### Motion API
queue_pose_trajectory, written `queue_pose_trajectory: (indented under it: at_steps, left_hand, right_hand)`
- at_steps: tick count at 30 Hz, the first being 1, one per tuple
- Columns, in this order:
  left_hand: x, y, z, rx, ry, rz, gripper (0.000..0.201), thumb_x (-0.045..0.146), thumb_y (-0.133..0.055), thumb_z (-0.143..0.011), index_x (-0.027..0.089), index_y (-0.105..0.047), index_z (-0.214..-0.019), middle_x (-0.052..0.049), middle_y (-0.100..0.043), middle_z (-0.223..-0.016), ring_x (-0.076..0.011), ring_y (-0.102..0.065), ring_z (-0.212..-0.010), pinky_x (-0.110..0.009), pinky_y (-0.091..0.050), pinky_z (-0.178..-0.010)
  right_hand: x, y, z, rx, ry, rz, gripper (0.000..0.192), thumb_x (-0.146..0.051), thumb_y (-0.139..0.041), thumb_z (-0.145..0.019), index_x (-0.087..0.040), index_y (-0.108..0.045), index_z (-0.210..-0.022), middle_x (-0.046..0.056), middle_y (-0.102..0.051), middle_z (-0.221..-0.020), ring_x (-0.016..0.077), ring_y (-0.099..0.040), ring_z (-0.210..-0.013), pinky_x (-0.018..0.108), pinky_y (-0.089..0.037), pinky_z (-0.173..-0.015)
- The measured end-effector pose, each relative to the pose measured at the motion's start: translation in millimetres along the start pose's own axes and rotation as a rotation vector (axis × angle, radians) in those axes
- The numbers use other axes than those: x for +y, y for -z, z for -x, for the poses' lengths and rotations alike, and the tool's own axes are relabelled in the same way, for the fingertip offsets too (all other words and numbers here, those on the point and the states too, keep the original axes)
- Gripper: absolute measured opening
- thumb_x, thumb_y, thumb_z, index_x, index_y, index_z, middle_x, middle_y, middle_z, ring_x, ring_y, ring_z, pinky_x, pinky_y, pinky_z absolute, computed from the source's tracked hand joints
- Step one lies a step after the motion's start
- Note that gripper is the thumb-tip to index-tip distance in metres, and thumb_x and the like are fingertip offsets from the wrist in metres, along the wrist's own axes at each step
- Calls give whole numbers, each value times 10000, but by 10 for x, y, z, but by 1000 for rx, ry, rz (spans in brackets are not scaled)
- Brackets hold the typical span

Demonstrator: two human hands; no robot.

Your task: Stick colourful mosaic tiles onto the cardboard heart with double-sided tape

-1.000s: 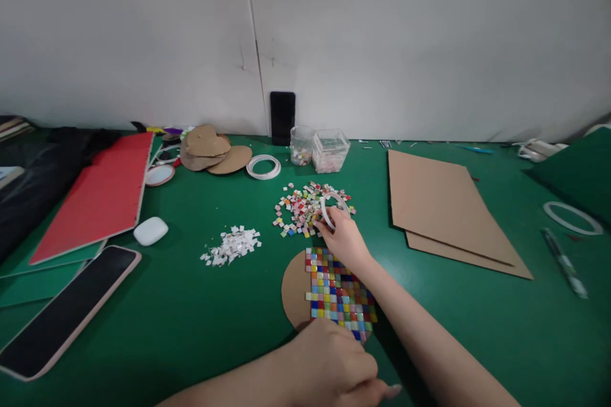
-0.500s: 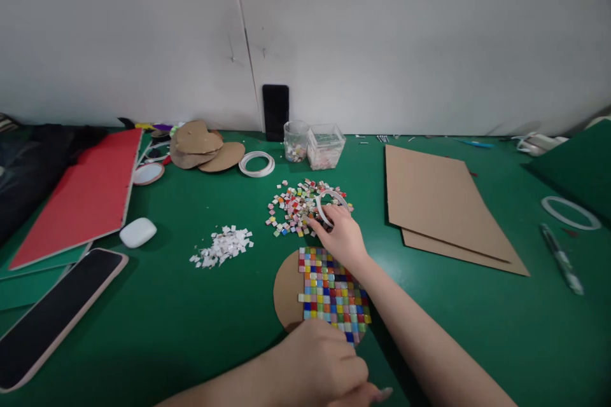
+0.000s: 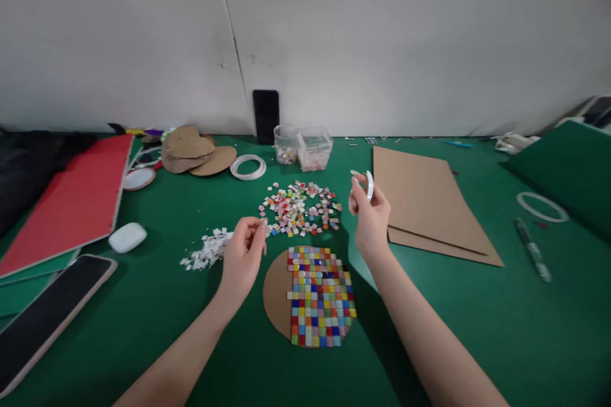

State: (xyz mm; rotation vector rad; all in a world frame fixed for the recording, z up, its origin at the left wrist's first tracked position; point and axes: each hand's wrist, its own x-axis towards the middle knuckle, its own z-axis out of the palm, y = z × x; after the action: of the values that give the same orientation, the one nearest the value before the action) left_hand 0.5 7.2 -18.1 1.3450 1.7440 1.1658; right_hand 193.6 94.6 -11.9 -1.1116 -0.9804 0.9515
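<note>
My right hand (image 3: 371, 213) is raised over the table to the right of the loose mosaic tiles (image 3: 298, 210), closed on a roll of white tape (image 3: 370, 186) seen nearly edge-on. To the left of those tiles, my left hand (image 3: 243, 251) has thumb and fingertips pinched together; anything between them is too small to make out. In front of both hands lies a round cardboard disc (image 3: 275, 296). Rows of coloured mosaic tiles (image 3: 319, 299) cover most of it, leaving bare card along its left side. White paper scraps (image 3: 207, 251) lie beside my left hand.
A clear cup (image 3: 286, 143) and a clear square box (image 3: 315, 147) stand at the wall beside a phone (image 3: 266, 116). Cardboard sheets (image 3: 420, 194) lie to the right. Leftwards are another tape roll (image 3: 248, 167), cardboard discs (image 3: 214, 160), a white case (image 3: 127, 237) and a larger phone (image 3: 52, 315).
My right hand has lifted off the tile pile with the tape roll and moved right. My left hand has gone from the disc's near edge forward and left, now pinched near the scraps.
</note>
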Motion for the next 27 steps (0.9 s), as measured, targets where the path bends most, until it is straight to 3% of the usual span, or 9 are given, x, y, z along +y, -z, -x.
queue_pose_trajectory:
  at_steps: [4,8,11,14,16,20,27]
  left_hand:
    - [-81,-44,0,-28,-85,-62,151,360,-432,-854,224,-442,-919,69,-431,-555,-100,-448,-485,-204,-349,-470]
    - [-160,-67,-5,-53,-177,-171,158,332,-410,-860,223,-429,-972,65,-427,-573,-106,-455,-499,-212,-346,-486]
    - [-194,-51,-36,-45,-188,-217,177,344,-405,-862,219,-426,-986,64,-429,-578,-107,-454,-494,-212,-341,-482]
    - [-215,-33,-64,-43,-162,-245,213,372,-405,-861,220,-425,-1008,69,-427,-565,-107,-449,-474,-210,-339,-470]
    - [-232,-26,-76,-48,-144,-265,234,386,-397,-862,221,-424,-1026,70,-427,-560,-110,-451,-468,-211,-341,-468]
    - [-277,-27,-93,-69,-119,-279,253,398,-376,-866,219,-419,-1041,67,-428,-565,-118,-458,-471,-218,-351,-472]
    - [-320,-40,-120,-88,-81,-241,286,411,-367,-860,216,-415,-1063,59,-443,-572,-132,-477,-482,-227,-367,-472]
  right_hand:
    - [-155,276,-179,-142,-266,-490,173,-360,-646,-698,-196,-629,-747,-47,-400,-620,72,-391,-523,211,-338,-475]
    - [-125,453,-123,-297,-338,-652,187,-368,-666,-684,-197,-607,-635,-32,-414,-649,75,-394,-540,201,-334,-456]
    - [-36,459,-42,-402,-361,-566,214,-355,-631,-733,-176,-666,-844,-66,-287,-566,55,-254,-453,185,-246,-397]
    - [46,417,-1,-394,-330,-403,293,-343,-592,-775,-173,-634,-1010,-94,-199,-513,61,-159,-422,193,-177,-373]
    - [102,389,15,-322,-255,-214,289,-355,-575,-790,-177,-618,-1013,-100,-217,-476,63,-178,-399,201,-165,-365]
    - [251,356,47,-236,-22,159,341,-355,-573,-786,-186,-566,-1081,-71,-364,-531,83,-334,-419,220,-266,-393]
    - [485,366,30,-384,55,427,501,-295,-502,-824,-240,-357,-1300,-33,-462,-749,56,-323,-417,211,-283,-410]
